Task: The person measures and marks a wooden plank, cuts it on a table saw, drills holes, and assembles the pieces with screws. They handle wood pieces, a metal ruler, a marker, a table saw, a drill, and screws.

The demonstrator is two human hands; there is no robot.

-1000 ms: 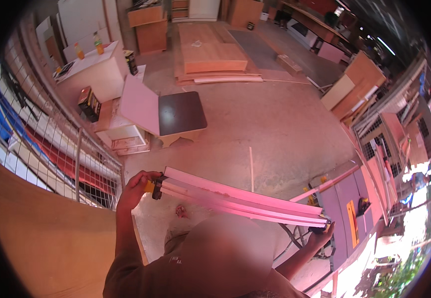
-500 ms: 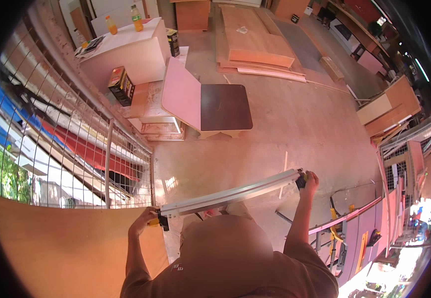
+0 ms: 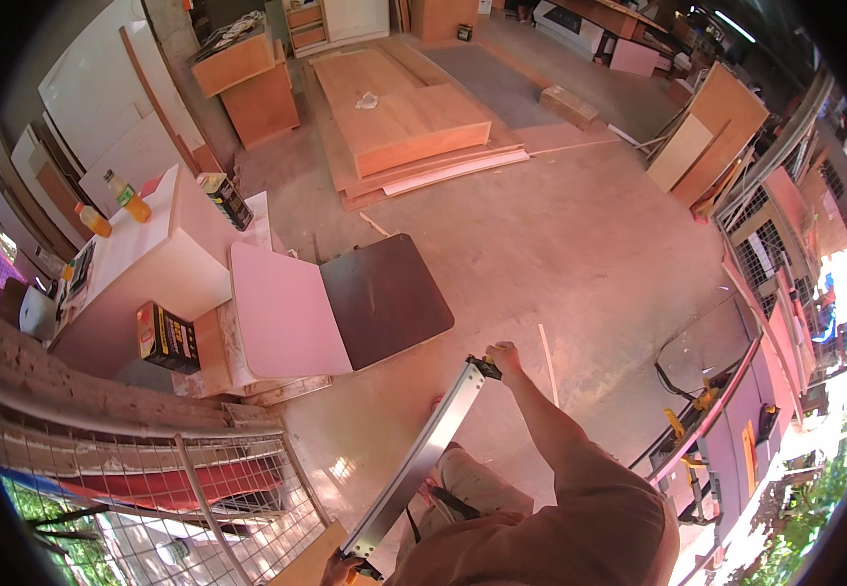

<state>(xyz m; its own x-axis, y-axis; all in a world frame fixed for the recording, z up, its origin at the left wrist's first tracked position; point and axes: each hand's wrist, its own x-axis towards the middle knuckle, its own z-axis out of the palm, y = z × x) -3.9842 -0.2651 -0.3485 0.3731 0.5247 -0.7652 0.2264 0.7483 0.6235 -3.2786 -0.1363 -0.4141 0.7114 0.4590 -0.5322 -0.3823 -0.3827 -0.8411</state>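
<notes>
A long silver aluminium straight-edge clamp (image 3: 418,464) with black end fittings runs slantwise in front of my body. Its far end points up and to the right, its near end down and to the left. My right hand (image 3: 504,359) is closed at the black fitting of the far end. At the near end, my left hand (image 3: 343,568) grips the other black fitting, partly cut off by the lower edge of the picture. Beyond the bar stands a low piece with a dark brown panel (image 3: 389,303) and a pink panel (image 3: 287,308) tilted beside it.
A white cabinet (image 3: 184,259) with bottles on top stands left, near a black box (image 3: 167,337). A wire mesh fence (image 3: 150,488) is at lower left. Stacked wooden panels (image 3: 423,132) lie farther off. At right, a pink-edged rack (image 3: 726,439) holds yellow-and-black clamps.
The straight-edge clamp has swung from nearly level to a steep slant, its left end now lower and nearer. Both hands keep hold of it. My view has turned, showing more floor ahead.
</notes>
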